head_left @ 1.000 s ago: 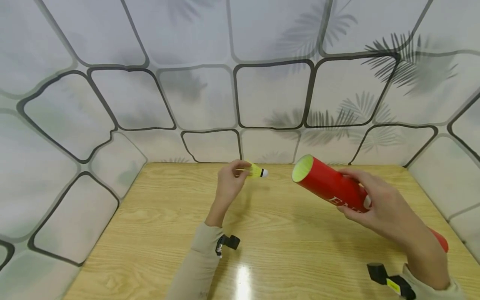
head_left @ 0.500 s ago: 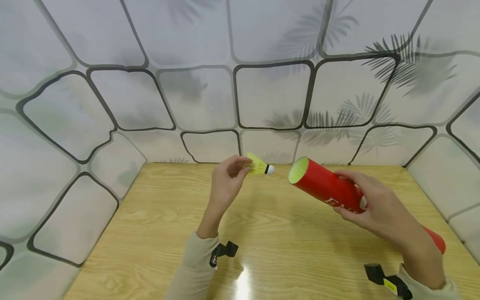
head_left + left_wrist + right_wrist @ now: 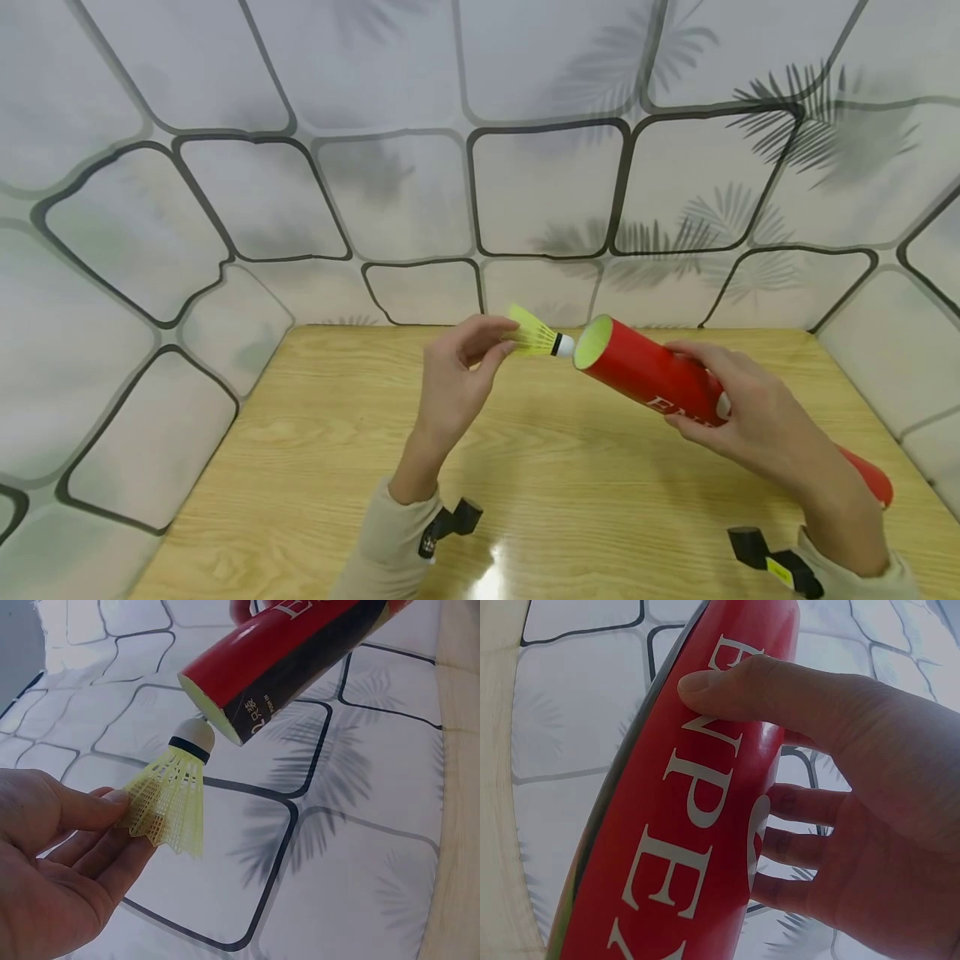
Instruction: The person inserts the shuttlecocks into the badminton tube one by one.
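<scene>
My left hand [image 3: 459, 375] pinches a yellow shuttlecock [image 3: 534, 335] by its skirt edge, thumb on one side and fingers on the other. The white cork tip points right, right at the mouth of a red shuttlecock tube [image 3: 652, 371]. In the left wrist view the shuttlecock's [image 3: 171, 787] cork, with its black band, is close below the tube's pale rim [image 3: 210, 709]. My right hand [image 3: 757, 417] grips the tube round its middle, holding it tilted above the table with the open end up and to the left. White lettering runs along the tube [image 3: 697, 787] in the right wrist view.
A pale wood-grain table [image 3: 330, 467] lies under both hands. Behind it and on both sides stands a light cloth backdrop [image 3: 405, 192] with dark outlines and leaf shadows. Black camera mounts [image 3: 450, 525] sit on both wrists.
My left hand has brought the shuttlecock to the right, up to the tube's mouth. The tube in my right hand has shifted slightly left.
</scene>
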Demonstrator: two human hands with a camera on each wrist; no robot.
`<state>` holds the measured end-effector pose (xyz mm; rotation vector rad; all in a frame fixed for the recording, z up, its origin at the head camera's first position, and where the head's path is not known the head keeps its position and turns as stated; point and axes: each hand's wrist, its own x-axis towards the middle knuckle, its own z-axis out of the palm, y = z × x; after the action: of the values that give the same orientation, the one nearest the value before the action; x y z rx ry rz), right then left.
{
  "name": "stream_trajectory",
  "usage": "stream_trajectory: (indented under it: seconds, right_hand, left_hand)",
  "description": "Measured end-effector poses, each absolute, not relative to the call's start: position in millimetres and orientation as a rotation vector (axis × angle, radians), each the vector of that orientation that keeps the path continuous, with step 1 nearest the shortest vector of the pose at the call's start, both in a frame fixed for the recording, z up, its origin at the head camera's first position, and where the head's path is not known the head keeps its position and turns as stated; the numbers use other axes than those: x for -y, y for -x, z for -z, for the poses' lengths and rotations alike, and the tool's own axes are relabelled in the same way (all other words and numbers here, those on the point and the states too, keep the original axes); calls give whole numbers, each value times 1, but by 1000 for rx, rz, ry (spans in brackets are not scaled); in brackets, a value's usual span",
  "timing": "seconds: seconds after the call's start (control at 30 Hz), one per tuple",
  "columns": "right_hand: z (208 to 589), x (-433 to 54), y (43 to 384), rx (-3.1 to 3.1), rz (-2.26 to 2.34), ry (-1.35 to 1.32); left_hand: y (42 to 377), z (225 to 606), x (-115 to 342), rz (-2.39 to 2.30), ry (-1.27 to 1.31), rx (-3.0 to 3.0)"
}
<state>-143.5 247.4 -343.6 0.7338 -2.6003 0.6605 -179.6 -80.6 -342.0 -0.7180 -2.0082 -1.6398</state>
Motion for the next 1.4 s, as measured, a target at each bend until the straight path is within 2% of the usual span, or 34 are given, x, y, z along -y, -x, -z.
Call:
stream_trajectory:
  seconds: [1.4]
  right_hand:
    - [347, -229, 138, 2643, -672, -732]
  left_hand:
    - [165, 357, 40, 1557, 942, 2030]
